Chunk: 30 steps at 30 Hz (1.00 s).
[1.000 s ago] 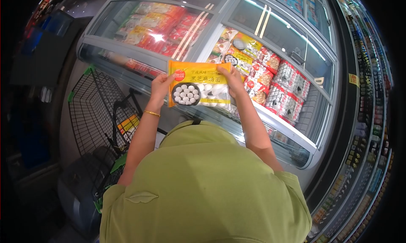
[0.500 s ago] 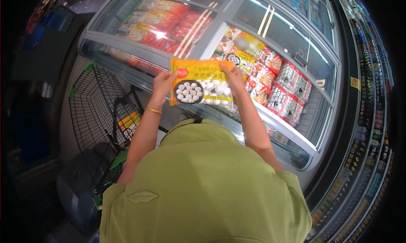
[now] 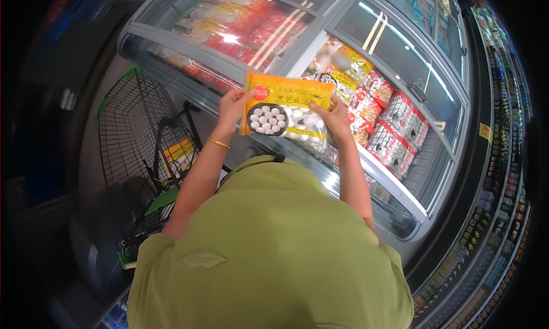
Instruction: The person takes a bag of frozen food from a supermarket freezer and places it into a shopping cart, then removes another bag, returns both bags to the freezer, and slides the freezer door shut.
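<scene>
A yellow bag of frozen tangyuan (image 3: 289,108), with white balls shown in a dark bowl on its front, is held up in front of the freezer. My left hand (image 3: 233,107) pinches its left edge; a gold bracelet sits on that wrist. On the right side, my right hand (image 3: 335,118) grips the bag with the thumb across its front. Behind the bag, the open part of the chest freezer (image 3: 394,183) shows more packets, among them red and white bags (image 3: 394,137) and similar yellow packs (image 3: 355,63).
A black wire shopping cart (image 3: 128,129) with green corners stands at my left, a yellow packet (image 3: 180,154) inside it. Sliding glass lids (image 3: 234,28) cover the freezer's left section. Stocked shelves (image 3: 497,197) run along the right.
The view has shifted, so the freezer and cart sit a little differently in it. My right hand has slid lower on the bag, its thumb now over the front. Both hands still hold it.
</scene>
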Motion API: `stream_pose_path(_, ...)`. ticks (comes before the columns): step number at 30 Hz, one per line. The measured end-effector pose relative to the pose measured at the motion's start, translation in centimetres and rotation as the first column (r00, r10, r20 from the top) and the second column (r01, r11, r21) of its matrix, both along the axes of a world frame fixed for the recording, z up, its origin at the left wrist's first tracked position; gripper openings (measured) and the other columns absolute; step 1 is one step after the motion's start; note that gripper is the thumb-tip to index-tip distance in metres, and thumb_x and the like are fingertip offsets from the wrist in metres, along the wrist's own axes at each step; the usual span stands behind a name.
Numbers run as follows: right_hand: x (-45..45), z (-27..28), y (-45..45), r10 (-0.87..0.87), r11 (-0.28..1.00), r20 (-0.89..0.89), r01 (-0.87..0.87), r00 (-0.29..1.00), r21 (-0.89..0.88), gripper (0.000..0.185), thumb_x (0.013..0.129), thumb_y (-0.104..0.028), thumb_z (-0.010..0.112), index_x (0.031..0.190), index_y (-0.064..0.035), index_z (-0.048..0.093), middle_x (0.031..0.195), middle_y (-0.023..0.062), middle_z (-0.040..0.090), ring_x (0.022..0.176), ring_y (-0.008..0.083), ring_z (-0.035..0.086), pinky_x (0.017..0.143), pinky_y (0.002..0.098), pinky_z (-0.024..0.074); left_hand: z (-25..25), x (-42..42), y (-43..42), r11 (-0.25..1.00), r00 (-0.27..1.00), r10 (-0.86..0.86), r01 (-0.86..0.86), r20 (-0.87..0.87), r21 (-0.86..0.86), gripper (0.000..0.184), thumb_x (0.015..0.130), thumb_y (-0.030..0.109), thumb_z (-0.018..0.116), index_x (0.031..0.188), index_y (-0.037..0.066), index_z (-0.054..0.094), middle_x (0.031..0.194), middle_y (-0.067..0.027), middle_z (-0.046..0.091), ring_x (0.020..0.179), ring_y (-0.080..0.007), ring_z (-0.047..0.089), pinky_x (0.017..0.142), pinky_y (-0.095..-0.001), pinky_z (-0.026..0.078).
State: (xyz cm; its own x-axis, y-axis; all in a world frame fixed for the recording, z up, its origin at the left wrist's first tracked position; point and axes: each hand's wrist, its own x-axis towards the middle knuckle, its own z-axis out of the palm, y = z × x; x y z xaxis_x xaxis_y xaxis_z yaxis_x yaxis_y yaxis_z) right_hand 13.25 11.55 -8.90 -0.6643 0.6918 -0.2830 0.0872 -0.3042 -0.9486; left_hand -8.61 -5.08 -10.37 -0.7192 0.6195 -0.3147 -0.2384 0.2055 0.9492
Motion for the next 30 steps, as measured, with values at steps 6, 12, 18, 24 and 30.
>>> stream_pose_path(6, 0.2, -0.8, 0.4, 0.013, 0.998, -0.033, -0.015, 0.999, -0.053, 0.039, 0.077, -0.011, 0.073, 0.109, 0.0022, 0.054, 0.099, 0.0098, 0.065, 0.081, 0.0122, 0.063, 0.073, 0.0239, 0.05, 0.7, 0.3, -2.9, 0.956, 0.987, -0.026, 0.071, 0.156, -0.284, 0.045, 0.083, 0.041, 0.066, 0.102, 0.001, 0.059, 0.087, -0.0009, 0.061, 0.075, -0.0059, 0.056, 0.066, -0.0173, 0.044)
stream_pose_path(12, 0.9, 0.5, 1.0, 0.04, 0.998, 0.242, -0.027, 0.969, -0.056, 0.03, 0.088, -0.028, 0.061, 0.1, -0.0004, 0.062, 0.09, 0.0044, 0.065, 0.074, 0.0072, 0.059, 0.068, 0.0204, 0.047, 2.8, 3.0, -4.5, 0.904, 0.864, -0.359, 0.416, 0.353, -0.099, 0.038, 0.081, 0.035, 0.068, 0.107, 0.009, 0.058, 0.1, 0.0022, 0.06, 0.086, -0.0048, 0.054, 0.071, -0.0206, 0.045)
stream_pose_path(18, 2.1, -2.0, 1.3, -0.13, 0.983, 0.044, 0.134, 0.991, -0.125, 0.029, 0.09, -0.028, 0.059, 0.096, -0.0003, 0.064, 0.087, 0.0029, 0.065, 0.075, 0.0069, 0.059, 0.071, 0.0209, 0.0462, 1.2, 2.3, -5.0, 0.91, 0.81, -0.359, 0.413, 0.463, -0.016, 0.035, 0.081, 0.024, 0.07, 0.111, 0.012, 0.057, 0.102, 0.0042, 0.059, 0.091, -0.0046, 0.052, 0.075, -0.0222, 0.044)
stream_pose_path(24, 4.2, -1.0, 1.1, -0.116, 0.992, 0.091, 0.121, 0.989, -0.045, 0.027, 0.089, -0.025, 0.06, 0.093, 0.0007, 0.065, 0.086, 0.0045, 0.066, 0.076, 0.0077, 0.059, 0.073, 0.0209, 0.0461, 0.5, 3.3, -4.8, 0.951, 0.825, -0.262, 0.31, 0.501, -0.013, 0.035, 0.083, 0.024, 0.067, 0.113, 0.011, 0.056, 0.105, 0.0026, 0.059, 0.096, -0.0069, 0.052, 0.083, -0.026, 0.042)
stream_pose_path(30, 4.8, -0.6, 0.7, -0.077, 0.997, 0.103, 0.079, 0.992, -0.015, 0.026, 0.089, -0.026, 0.061, 0.094, -0.0006, 0.064, 0.087, 0.0029, 0.065, 0.076, 0.0067, 0.057, 0.073, 0.0197, 0.0434, 1.0, 3.8, -4.9, 0.961, 0.843, -0.254, 0.275, 0.474, 0.026, 0.035, 0.084, 0.027, 0.065, 0.114, 0.01, 0.056, 0.108, 0.001, 0.06, 0.101, -0.0089, 0.053, 0.088, -0.0293, 0.041)
